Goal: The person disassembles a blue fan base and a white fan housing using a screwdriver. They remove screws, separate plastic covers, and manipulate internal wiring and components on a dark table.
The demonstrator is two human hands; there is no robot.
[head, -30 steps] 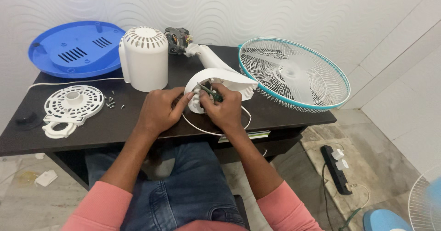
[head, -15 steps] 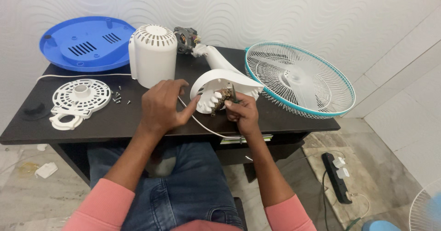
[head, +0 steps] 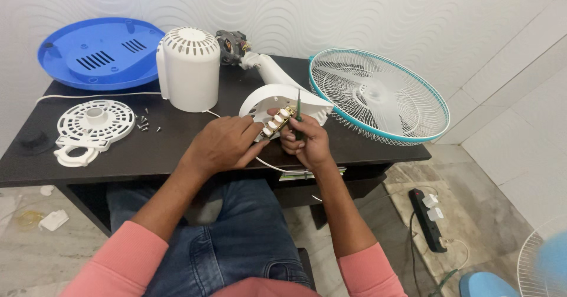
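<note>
My left hand grips the near edge of a white fan control housing on the dark table, beside a small switch block with white buttons. My right hand is closed around a green-handled screwdriver, held upright with its tip pointing up, right next to the switch block. The housing joins a white fan neck that leads back to a bare motor. A white cord loops under my hands.
On the dark table: a blue round base cover at the back left, a white vented motor cover, a white round plate, loose screws and a fan guard with teal rim at the right. A power strip lies on the floor.
The camera has shifted. My right hand has lifted the screwdriver upright beside the switch block. My left hand stays on the housing's edge.
</note>
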